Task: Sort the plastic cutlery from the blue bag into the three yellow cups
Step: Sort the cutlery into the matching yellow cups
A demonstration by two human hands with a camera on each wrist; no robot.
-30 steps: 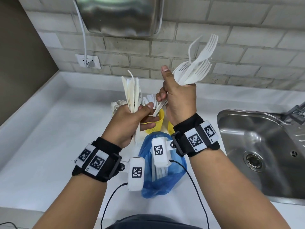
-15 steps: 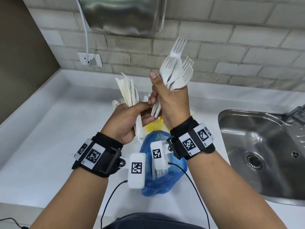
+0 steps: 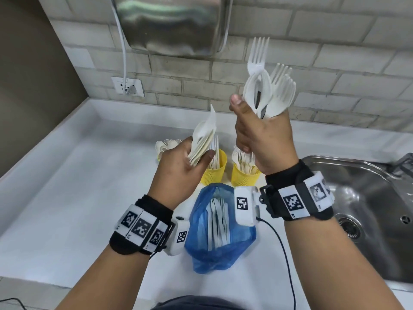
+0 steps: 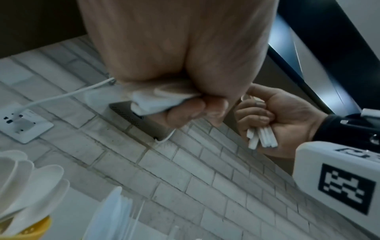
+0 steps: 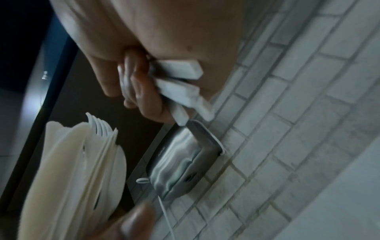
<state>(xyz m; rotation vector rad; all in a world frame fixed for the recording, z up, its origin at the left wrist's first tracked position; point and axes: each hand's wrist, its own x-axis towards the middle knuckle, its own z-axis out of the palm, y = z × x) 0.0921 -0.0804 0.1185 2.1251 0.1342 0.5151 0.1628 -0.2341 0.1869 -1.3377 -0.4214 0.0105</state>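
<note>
Nearest me, the crumpled blue plastic bag [image 3: 220,229] lies mouth-open on the white tabletop [image 3: 67,198], white plastic cutlery still inside, so sorting is unfinished. My left hand [image 3: 181,166] grips a flat stack of white plastic knives [image 3: 204,139] low over the three yellow mesh cups [image 3: 215,168], presumably ready to drop. My right hand [image 3: 263,139], fingers closed, holds a bunch of white plastic forks [image 3: 268,90] and at least one spoon upright, likely to tell the types apart. The cups already hold sorted pieces.
</note>
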